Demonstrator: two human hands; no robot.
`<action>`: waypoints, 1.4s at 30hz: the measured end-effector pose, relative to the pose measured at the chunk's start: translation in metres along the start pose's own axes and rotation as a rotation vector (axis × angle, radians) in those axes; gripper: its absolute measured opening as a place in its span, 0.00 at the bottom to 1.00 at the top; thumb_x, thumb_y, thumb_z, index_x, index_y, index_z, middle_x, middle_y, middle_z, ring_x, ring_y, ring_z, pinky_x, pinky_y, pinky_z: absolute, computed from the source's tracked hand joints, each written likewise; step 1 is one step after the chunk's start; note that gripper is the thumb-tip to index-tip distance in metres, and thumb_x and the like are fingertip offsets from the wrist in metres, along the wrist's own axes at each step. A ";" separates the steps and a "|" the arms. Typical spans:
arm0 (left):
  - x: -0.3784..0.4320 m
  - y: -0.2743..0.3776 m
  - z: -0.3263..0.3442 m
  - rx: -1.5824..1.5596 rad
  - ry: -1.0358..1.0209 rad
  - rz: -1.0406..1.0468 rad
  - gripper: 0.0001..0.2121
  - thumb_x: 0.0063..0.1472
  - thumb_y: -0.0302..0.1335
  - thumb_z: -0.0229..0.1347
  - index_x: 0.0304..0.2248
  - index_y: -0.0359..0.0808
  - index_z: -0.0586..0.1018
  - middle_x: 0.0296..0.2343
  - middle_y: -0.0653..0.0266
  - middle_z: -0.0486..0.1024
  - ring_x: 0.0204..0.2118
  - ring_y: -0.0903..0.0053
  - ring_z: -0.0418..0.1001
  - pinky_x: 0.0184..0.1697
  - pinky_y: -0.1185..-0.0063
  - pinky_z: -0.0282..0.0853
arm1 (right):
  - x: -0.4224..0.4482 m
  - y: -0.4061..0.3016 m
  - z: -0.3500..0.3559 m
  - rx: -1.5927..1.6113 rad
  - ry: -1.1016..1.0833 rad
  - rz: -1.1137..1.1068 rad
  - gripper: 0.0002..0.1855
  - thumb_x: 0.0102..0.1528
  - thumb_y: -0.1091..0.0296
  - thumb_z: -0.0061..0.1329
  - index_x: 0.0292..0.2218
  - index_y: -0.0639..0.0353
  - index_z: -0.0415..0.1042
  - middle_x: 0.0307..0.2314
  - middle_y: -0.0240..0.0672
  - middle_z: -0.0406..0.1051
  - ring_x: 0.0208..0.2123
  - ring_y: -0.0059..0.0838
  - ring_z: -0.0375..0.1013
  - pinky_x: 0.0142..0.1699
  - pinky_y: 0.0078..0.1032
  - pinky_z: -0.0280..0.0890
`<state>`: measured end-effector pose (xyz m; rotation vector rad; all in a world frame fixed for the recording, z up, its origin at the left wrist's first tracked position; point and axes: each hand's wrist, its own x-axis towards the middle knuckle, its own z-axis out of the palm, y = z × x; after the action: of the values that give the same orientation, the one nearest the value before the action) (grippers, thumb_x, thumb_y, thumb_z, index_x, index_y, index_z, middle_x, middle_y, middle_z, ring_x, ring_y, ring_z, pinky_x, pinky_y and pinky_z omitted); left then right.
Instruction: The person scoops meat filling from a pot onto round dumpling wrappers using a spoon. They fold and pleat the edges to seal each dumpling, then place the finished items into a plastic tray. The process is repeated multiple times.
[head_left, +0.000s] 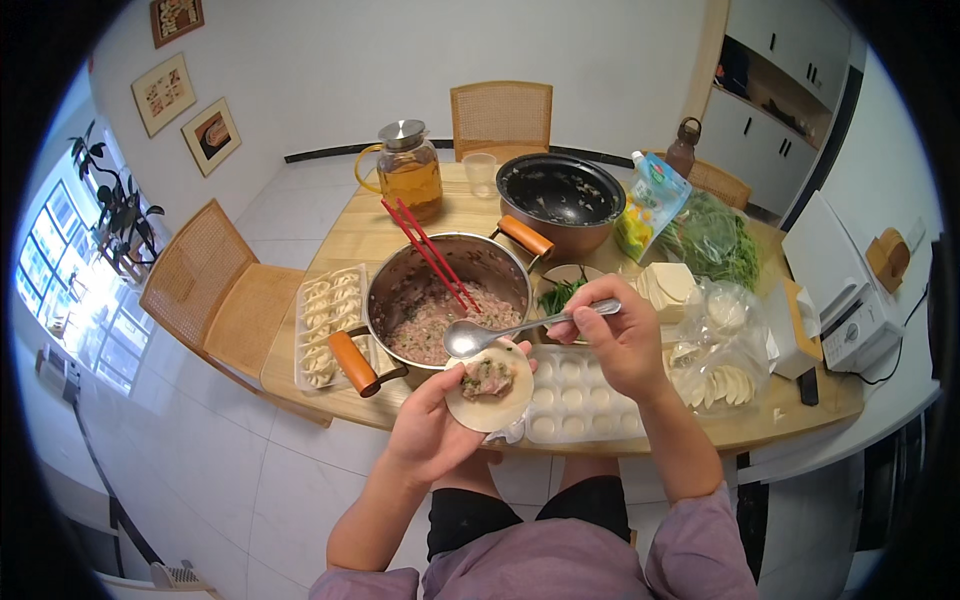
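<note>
On the palm of my left hand (439, 431) lies a round dumpling wrapper (480, 416), its near edge under my thumb. A lump of minced meat filling (487, 377) with green bits rests on the wrapper. My right hand (619, 337) grips the handle of a metal spoon (466, 340); the bowl of the spoon hovers just above the wrapper's far side. Beyond both hands stands a steel pot (375, 300) with wooden handles, holding minced filling (427, 330). Red chopsticks (431, 259) lean in it, tips in the meat.
Left of the pot is a tray of folded dumplings (330, 322). A moulded plastic tray (574, 401) lies by the near edge. Stacked wrappers (666, 289), bagged wrappers (724, 386), chopped greens (559, 294), a black-lined pot (562, 195) and a tea pitcher (409, 176) surround the hands.
</note>
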<state>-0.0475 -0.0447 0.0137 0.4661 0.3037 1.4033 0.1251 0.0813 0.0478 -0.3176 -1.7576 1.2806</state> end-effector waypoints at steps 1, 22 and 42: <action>0.000 0.000 0.000 0.014 0.012 0.015 0.25 0.66 0.36 0.35 0.57 0.27 0.51 0.56 0.48 0.53 0.60 0.61 0.52 0.62 0.68 0.46 | 0.000 -0.001 0.001 -0.023 -0.016 0.011 0.04 0.57 0.75 0.42 0.34 0.67 0.64 0.29 0.33 0.68 0.31 0.22 0.74 0.37 0.18 0.71; 0.001 -0.003 -0.006 -0.008 0.096 0.149 0.25 0.67 0.41 0.30 0.58 0.35 0.53 0.57 0.53 0.53 0.58 0.61 0.55 0.61 0.67 0.49 | -0.007 -0.040 0.009 -0.330 -0.098 -0.168 0.04 0.51 0.76 0.48 0.30 0.64 0.66 0.22 0.35 0.69 0.24 0.27 0.71 0.29 0.22 0.65; -0.006 -0.006 -0.003 -0.131 0.105 0.197 0.25 0.67 0.39 0.30 0.56 0.29 0.54 0.56 0.51 0.54 0.59 0.57 0.52 0.62 0.65 0.47 | -0.012 -0.017 0.010 -0.331 -0.024 -0.250 0.03 0.52 0.76 0.48 0.29 0.64 0.66 0.23 0.35 0.69 0.24 0.27 0.70 0.28 0.21 0.63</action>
<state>-0.0445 -0.0506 0.0082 0.3219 0.2537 1.6324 0.1287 0.0595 0.0557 -0.2589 -1.9606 0.8200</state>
